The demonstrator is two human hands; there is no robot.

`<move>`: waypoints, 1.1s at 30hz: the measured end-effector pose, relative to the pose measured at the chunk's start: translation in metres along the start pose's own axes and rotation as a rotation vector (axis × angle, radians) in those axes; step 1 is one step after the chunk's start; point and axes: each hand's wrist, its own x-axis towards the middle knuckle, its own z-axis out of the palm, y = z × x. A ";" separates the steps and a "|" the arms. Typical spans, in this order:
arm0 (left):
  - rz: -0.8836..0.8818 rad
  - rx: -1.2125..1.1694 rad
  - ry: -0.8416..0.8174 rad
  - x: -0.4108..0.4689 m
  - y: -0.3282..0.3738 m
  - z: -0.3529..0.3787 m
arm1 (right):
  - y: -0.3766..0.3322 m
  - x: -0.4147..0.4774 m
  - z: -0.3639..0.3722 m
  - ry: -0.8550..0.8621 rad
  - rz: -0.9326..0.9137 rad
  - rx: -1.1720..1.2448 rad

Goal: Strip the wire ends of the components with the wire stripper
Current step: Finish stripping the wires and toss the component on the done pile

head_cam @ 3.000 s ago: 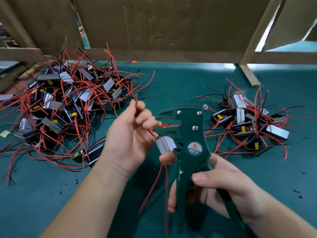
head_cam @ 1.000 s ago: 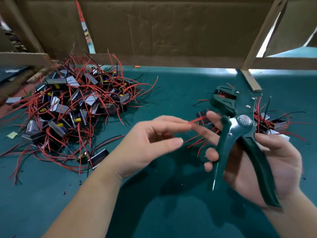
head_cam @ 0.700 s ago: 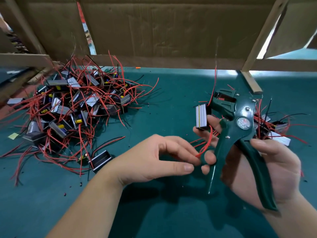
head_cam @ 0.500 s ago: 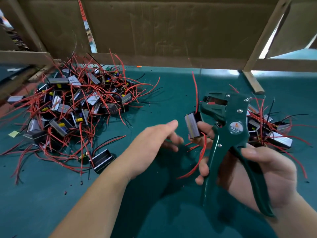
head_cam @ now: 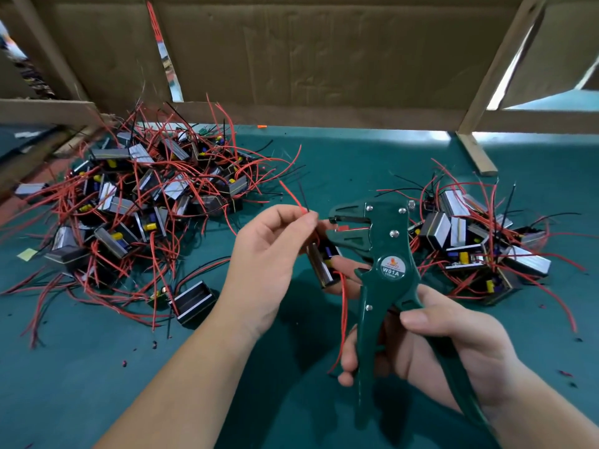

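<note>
Dark green, the wire stripper [head_cam: 387, 254] stands upright above the worktop [head_cam: 97, 367], its head pointing left with the jaws a little apart. The right hand [head_cam: 460, 348] grips its two handles, fingers [head_cam: 348, 361] curled round the left one and thumb laid across the front. Just left of the stripper's head, the left hand [head_cam: 265, 264] pinches the ends of a red wire [head_cam: 291, 195] and a thin black wire [head_cam: 302, 196] between thumb and fingertips, just short of the jaws. Tucked below the head, between the hands, is a small component [head_cam: 319, 264]; it seems propped on right-hand fingertips, though that is half hidden. Far left of the stripper lies a big heap of components [head_cam: 139, 202] tangled in red leads; to its right, a smaller heap [head_cam: 470, 241]. Behind the stripper rises a cardboard wall [head_cam: 308, 53].
</note>
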 end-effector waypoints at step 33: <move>-0.004 0.147 -0.057 -0.005 0.014 -0.002 | 0.011 -0.011 0.000 0.204 -0.024 -0.210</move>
